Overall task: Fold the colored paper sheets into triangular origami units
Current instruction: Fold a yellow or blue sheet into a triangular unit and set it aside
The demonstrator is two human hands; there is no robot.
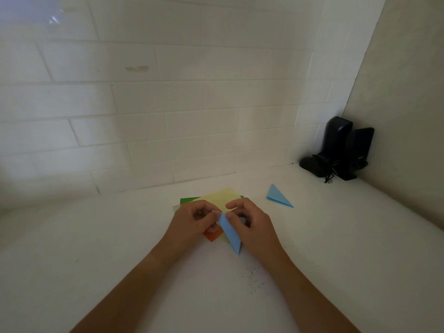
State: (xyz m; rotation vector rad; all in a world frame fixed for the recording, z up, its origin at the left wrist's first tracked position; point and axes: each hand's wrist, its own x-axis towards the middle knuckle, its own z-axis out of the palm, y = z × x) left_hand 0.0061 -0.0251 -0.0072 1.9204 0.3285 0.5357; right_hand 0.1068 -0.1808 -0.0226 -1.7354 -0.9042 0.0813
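Together, hands (192, 221) (249, 224) pinching blue paper (230, 233)

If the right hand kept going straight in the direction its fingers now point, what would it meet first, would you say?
The right hand points left, toward the other hand. It already pinches the blue folded paper, so next it would likely meet the left hand, whose fingers pinch the same paper. Depth between them is unclear.

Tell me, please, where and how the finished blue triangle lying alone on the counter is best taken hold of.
Probably pinch the blue triangle at its thick folded edge, coming from above on its far, wall side. It lies flat on the counter with open space around it; its long point is thin and would likely bend.
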